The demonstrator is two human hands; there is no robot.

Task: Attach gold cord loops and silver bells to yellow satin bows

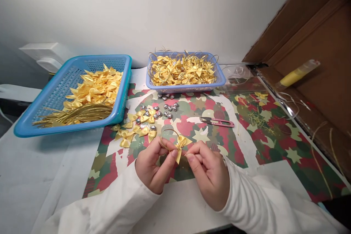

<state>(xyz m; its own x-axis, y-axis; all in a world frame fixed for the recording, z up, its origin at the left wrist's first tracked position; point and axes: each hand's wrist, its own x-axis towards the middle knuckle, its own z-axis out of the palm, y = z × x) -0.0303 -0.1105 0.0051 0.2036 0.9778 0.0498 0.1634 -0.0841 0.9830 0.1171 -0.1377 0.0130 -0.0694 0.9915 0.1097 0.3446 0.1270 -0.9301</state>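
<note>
A yellow satin ribbon bow (183,142) with a loop of gold cord (170,129) is held up in front of me. My left hand (154,166) pinches it between thumb and forefinger, and the loop curves up over those fingers. My right hand (210,173) is closed in a pinch just right of the bow's tail; it seems to grip a thin end of the cord, mostly hidden by the fingertips. Loose yellow bows (126,138) and small silver bells (170,108) lie just beyond my hands. Pink thread snips (219,121) rest on the patterned sheet to the right.
On the left, a blue basket (126,91) holds bows and a bundle of gold cords (82,114). Against the wall, a lilac basket (186,88) is heaped with corded bows. Cord scraps (257,120) lie at right, near a yellow tube (297,75) and cardboard (309,36).
</note>
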